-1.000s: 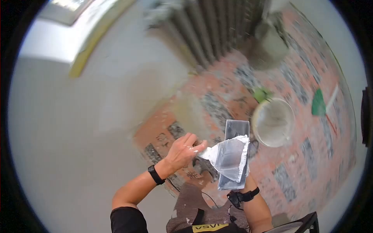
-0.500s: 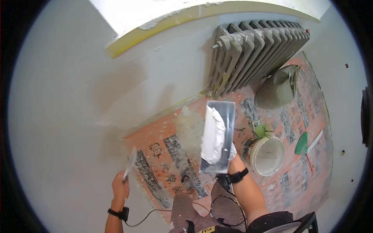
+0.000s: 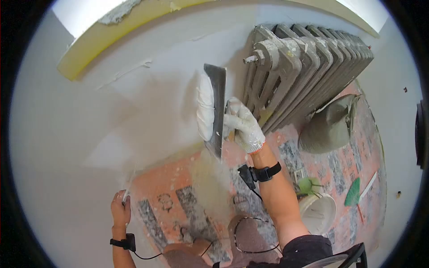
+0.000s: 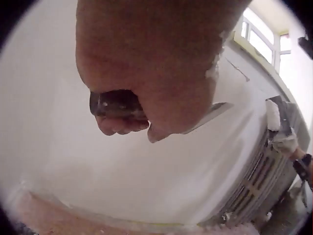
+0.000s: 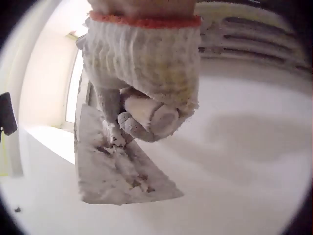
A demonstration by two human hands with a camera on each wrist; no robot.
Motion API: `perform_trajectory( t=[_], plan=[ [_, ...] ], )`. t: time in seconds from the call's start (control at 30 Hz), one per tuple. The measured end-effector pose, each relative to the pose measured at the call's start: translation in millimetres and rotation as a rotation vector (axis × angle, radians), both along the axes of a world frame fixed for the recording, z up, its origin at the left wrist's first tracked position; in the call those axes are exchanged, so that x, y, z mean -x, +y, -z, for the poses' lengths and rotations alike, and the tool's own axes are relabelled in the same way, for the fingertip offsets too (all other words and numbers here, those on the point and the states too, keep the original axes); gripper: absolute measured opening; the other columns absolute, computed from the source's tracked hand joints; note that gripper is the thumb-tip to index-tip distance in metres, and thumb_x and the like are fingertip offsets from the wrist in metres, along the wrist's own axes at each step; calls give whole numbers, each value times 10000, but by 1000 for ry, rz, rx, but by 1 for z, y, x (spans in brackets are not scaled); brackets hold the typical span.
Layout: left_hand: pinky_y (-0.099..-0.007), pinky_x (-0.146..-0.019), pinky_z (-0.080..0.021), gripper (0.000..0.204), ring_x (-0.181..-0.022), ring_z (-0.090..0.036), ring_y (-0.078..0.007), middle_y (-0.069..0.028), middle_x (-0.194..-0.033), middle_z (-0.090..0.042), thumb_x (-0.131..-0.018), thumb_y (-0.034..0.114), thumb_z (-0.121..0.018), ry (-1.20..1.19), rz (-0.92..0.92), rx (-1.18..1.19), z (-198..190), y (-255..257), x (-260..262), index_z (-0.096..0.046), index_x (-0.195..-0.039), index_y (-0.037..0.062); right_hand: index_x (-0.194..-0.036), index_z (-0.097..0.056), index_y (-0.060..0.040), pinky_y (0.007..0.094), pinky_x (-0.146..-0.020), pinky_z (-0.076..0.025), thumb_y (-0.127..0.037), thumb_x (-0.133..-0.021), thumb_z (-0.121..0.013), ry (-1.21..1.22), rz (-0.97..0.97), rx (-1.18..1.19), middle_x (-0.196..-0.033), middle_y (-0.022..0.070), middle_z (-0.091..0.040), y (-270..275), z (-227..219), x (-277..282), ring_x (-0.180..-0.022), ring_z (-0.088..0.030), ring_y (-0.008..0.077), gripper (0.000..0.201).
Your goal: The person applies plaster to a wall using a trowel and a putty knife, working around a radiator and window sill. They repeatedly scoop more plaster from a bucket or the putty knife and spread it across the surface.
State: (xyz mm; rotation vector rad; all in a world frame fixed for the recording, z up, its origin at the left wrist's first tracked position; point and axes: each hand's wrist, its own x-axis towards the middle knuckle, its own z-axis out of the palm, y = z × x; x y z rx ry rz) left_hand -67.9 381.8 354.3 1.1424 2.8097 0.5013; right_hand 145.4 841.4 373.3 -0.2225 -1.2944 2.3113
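In a white glove, my right hand [image 3: 243,126] grips the handle of a rectangular steel trowel [image 3: 218,109], its blade tipped nearly upright with a thick ridge of white plaster [image 3: 205,107] on the side facing the wall. The right wrist view shows the gloved hand [image 5: 146,73] curled round the pale handle [image 5: 149,113], the plaster-crusted back of the blade [image 5: 117,171] below. My bare left hand [image 3: 120,209] holds a putty knife low beside the wall; in the left wrist view the fingers of this hand [image 4: 151,73] wrap its dark handle [image 4: 120,104], and part of the blade [image 4: 210,117] shows.
A grey radiator [image 3: 295,67] stands right of the trowel against the wall [image 3: 147,102]. Beyond it sit a grey sack [image 3: 328,127], a white bucket [image 3: 319,212] and a green tool [image 3: 352,192] on the orange floor covering [image 3: 174,178]. A yellow-edged sill [image 3: 98,49] runs above.
The right hand has raised the plaster-loaded trowel toward the wall and tilted it from flat to nearly upright. The left hand has moved from the trowel to the left, still holding the putty knife.
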Motion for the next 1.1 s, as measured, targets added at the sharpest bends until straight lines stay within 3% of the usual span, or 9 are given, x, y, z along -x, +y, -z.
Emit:
perform_trajectory(
  t=[0.1,0.23,0.37,0.57,0.7,0.83,0.93,1.0,1.1],
  plan=[
    [-466,-732,-518,218,-839,-650,-427,-220,-952,-658,-910,49,-618,-52,26,-149,46,34,10,-657,-1123,25,-1145,-587,-52,224,-499,-392,-155,-898,-679,-74,325,-291,-882,14,-623,10,-3,17,-642,-556,71,283],
    [-424,-766,-522,214,-852,-659,-380,-210,-999,-679,-920,87,-637,-99,84,-191,123,41,27,-672,-1119,17,-1208,-574,-41,218,-499,-387,-129,-886,-693,84,592,-440,-972,30,-646,19,-8,29,-709,-594,75,354],
    [-426,-759,-515,215,-841,-654,-378,-199,-979,-684,-911,129,-657,-134,127,-141,155,52,23,-677,-1098,25,-1222,-594,-9,294,-742,-522,-146,-892,-695,148,820,-628,-1049,69,-656,38,0,42,-894,-643,154,371],
    [-461,-652,-485,194,-741,-644,-385,-198,-850,-661,-926,195,-647,-206,225,-176,204,33,15,-696,-1060,63,-1215,-589,34,346,-911,-498,-172,-886,-710,69,1181,-804,-1072,148,-659,45,-7,60,-996,-633,234,407],
    [-455,-644,-478,231,-728,-639,-385,-200,-818,-654,-917,215,-652,-383,194,-55,212,11,15,-695,-1081,58,-1221,-584,29,355,-900,-505,-199,-901,-701,153,1224,-808,-1066,168,-672,49,-7,85,-970,-641,249,410],
    [-447,-654,-483,267,-728,-641,-383,-199,-811,-651,-914,231,-649,-377,208,-143,218,0,9,-698,-1113,61,-1262,-567,-2,321,-860,-523,-184,-926,-715,-18,1247,-951,-1059,119,-676,-1,-12,124,-944,-624,152,410],
    [-446,-666,-487,274,-742,-643,-388,-204,-817,-647,-915,227,-646,-425,196,-249,233,-8,7,-693,-1127,60,-1234,-587,-27,390,-749,-555,-269,-963,-662,-120,1198,-1076,-877,159,-705,-75,-21,164,-782,-704,252,371],
    [-446,-673,-488,275,-753,-644,-392,-208,-824,-645,-917,222,-645,-469,176,-303,236,-11,4,-687,-1133,59,-1211,-589,-25,438,-720,-551,-264,-968,-630,13,1174,-1151,-857,178,-708,-111,-14,200,-771,-706,355,343],
    [-452,-685,-488,280,-761,-644,-397,-215,-836,-649,-915,221,-648,-422,174,-188,225,-13,-4,-672,-1138,52,-1201,-588,-47,453,-718,-545,-256,-953,-635,235,1162,-1323,-899,193,-711,-154,-9,220,-806,-696,390,328]
  ],
)
